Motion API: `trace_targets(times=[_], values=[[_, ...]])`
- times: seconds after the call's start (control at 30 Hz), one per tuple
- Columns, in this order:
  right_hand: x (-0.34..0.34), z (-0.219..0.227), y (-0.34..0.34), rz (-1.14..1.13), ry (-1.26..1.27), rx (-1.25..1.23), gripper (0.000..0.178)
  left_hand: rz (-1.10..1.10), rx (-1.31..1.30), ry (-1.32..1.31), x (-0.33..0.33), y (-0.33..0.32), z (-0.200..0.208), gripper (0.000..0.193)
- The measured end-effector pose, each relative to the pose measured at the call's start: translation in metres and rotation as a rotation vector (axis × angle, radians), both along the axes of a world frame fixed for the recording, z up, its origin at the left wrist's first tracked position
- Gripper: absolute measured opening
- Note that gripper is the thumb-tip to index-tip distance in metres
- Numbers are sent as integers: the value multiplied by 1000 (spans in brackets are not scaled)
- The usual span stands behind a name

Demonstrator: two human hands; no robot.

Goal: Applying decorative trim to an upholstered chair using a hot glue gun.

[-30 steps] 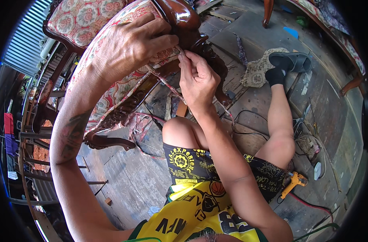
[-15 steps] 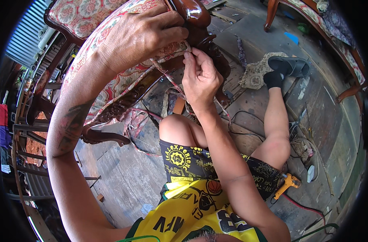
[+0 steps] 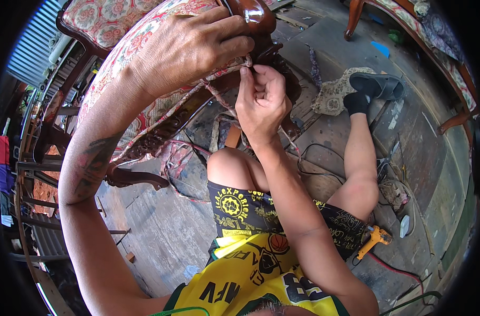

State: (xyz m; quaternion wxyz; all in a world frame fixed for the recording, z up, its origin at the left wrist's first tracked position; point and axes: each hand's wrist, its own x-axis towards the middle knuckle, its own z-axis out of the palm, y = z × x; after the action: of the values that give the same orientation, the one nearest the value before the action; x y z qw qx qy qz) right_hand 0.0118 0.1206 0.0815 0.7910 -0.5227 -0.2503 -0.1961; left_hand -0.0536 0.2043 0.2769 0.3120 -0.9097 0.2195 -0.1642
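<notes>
A chair seat (image 3: 161, 105) covered in red and cream floral fabric stands before me, with a carved dark wood rail (image 3: 169, 125) along its lower edge. Fabric-covered piping cord (image 3: 216, 94) runs along the seat's edge, and a length of it dangles below. My left hand (image 3: 190, 50) lies over the seat near its glossy wooden corner, fingers bent down and closed; their tips are hidden. Just below, my right hand (image 3: 261, 102) pinches the piping cord near that corner between thumb and forefinger, the other fingers curled.
A yellow-orange power tool (image 3: 375, 241) lies on the floor by my right thigh. Dark cables (image 3: 321, 150), a patterned fabric scrap (image 3: 332, 97) and a small wood block (image 3: 233, 137) lie about. Another upholstered chair (image 3: 450, 68) stands at the far right.
My left hand has shifted slightly right and down along the seat edge. My right hand still pinches at nearly the same spot; the dangling cord has swung a little.
</notes>
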Motion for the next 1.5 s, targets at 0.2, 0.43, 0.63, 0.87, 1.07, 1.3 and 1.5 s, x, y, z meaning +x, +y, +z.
trace_targets(times=[0.2, 0.43, 0.63, 0.87, 1.07, 1.3, 1.5], values=[[17, -7, -14, -304, -552, -250, 21, -18, -18, -32, -1, 3, -3, 37], [25, -7, -21, -344, -638, -386, 26, -33, -12, -27, 2, 4, -2, 37], [33, -8, -23, -348, -709, -437, 27, -21, 4, -16, 0, 5, -5, 35], [46, -5, -19, -397, -849, -432, 41, -41, 92, -53, -3, 15, -4, 40], [46, -8, -21, -388, -890, -467, 38, -133, 228, -61, -1, 18, 0, 51], [45, -4, -24, -371, -888, -462, 39, -292, 204, -27, 3, 26, 3, 50], [40, 0, -24, -307, -821, -496, 41, -246, 186, -40, 1, 32, 3, 45]])
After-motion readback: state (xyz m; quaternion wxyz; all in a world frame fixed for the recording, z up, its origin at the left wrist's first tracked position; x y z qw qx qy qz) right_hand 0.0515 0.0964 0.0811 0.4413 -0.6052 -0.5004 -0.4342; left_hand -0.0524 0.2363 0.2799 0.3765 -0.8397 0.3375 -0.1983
